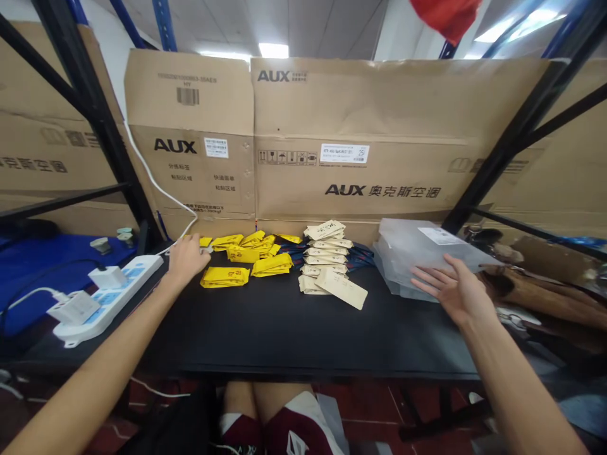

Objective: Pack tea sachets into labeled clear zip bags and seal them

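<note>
My left hand [188, 258] is at the back left of the black table, its fingers curled down beside several yellow packets [224, 277]. What lies under those fingers is hidden; a small pale piece shows at the fingertips. My right hand [458, 292] is open, palm turned inward and fingers spread, at the front of a stack of translucent plastic bags [403, 249] with a white label. Between the hands, cream paper packets [325, 251] with dark print lie in an overlapping row, the front one [342, 289] askew. Dark blue patterned packets [361, 256] show behind them.
A white power strip [135, 278] with plugged-in chargers lies on the left, its cable running up the cardboard [294, 114] behind the table [284, 335]. Black metal posts [502, 139] stand at both sides. Brown items [545, 291] are at the right.
</note>
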Available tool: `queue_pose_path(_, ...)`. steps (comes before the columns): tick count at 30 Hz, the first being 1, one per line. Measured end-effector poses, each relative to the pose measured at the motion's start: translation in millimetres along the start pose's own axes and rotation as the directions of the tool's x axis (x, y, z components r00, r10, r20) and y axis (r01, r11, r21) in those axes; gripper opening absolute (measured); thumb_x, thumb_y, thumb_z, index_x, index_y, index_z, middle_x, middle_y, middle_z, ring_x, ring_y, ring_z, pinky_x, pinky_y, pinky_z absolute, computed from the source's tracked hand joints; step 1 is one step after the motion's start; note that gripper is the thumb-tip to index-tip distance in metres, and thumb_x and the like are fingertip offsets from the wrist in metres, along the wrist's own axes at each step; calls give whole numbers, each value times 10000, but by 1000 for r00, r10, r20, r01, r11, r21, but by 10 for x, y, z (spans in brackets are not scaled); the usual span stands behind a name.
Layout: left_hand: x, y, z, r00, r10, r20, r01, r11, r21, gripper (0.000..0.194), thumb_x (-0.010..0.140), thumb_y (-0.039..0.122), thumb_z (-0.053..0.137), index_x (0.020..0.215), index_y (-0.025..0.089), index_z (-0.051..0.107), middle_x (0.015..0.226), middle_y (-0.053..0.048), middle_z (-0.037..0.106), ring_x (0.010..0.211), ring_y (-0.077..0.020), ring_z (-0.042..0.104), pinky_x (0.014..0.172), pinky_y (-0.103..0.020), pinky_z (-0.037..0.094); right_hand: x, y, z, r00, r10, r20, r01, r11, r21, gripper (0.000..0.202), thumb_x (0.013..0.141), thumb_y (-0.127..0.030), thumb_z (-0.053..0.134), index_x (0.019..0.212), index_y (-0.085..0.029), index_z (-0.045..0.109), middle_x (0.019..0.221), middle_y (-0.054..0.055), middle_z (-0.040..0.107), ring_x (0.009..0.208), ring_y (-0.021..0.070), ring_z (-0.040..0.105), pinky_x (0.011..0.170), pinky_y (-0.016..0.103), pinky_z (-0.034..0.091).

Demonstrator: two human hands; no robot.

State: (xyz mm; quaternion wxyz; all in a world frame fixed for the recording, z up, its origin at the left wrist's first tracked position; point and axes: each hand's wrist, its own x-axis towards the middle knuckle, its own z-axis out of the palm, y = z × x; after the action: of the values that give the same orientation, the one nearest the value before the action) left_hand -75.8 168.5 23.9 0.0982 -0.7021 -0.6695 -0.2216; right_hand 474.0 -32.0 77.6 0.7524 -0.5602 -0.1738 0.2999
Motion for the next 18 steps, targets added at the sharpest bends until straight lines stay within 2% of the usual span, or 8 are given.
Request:
queue_pose_path(2,204,-50,101,997,22,77,-27,997,75,449,978,341,706,1374,139,652,1392,-193,671,1270,-378,646,1046,-569,542,-7,-33,-85,999,40,32,-35,989,-142,279,1037,-314,617,810,-161,673,792,150,795,633,254,791,523,348,676)
queue_pose_path(5,376,-116,243,984,53,170,-78,986,145,439,1011,395,708,1395,192,642,1412,-132,652,1187,-291,685,976,-525,602,-65,-86,-223,999,50,-16,-52,928,-370,482,1010,-495,680,702,-125,707,566,133,701,389,188,631,343,265,533)
queue_pose_path(7,426,-149,310,973,66,221,-104,981,164,434,1012,388,706,1391,187,643,1396,-135,660,1169,-289,693,959,-513,611,-165,-54,-286,997,-71,-9,62,917,-395,512,898,-546,808,624,-128,697,460,86,620,329,152,543,298,236,447)
queue_pose_path(10,434,-185,372,957,97,274,-145,976,162,429,1012,388,706,1386,186,646,1390,-134,663,1165,-288,694,958,-510,611,-412,140,-302,955,-266,131,295,897,-329,529,706,-617,928,620,-141,715,464,55,618,336,145,535,325,248,451)
queue_pose_path(13,402,-237,391,947,139,289,-184,974,135,428,1011,388,707,1385,188,647,1390,-133,663,1166,-288,694,958,-508,611,-678,429,-249,898,-332,289,425,825,-373,528,757,-650,877,625,-164,717,492,47,637,366,152,563,370,259,473)
queue_pose_path(15,384,-298,369,945,173,276,-208,973,102,429,1011,388,708,1385,188,647,1386,-133,665,1165,-289,695,954,-507,612,-796,620,-194,827,-397,398,550,716,-430,481,873,-592,800,632,-185,707,510,35,643,417,160,596,428,264,495)
queue_pose_path(16,377,-334,343,947,192,258,-219,972,80,429,1011,388,707,1386,189,646,1387,-133,664,1164,-288,695,952,-506,613,-830,708,-162,765,-436,474,635,630,-447,448,918,-546,763,647,-194,708,528,30,652,452,166,614,469,270,509)
queue_pose_path(18,357,-400,261,954,237,183,-244,970,17,425,1008,392,713,1379,194,649,1383,-126,666,1151,-278,698,949,-499,615,-860,867,-90,593,-480,647,801,432,-414,353,979,-437,701,716,-203,733,597,26,693,530,177,658,558,284,531)
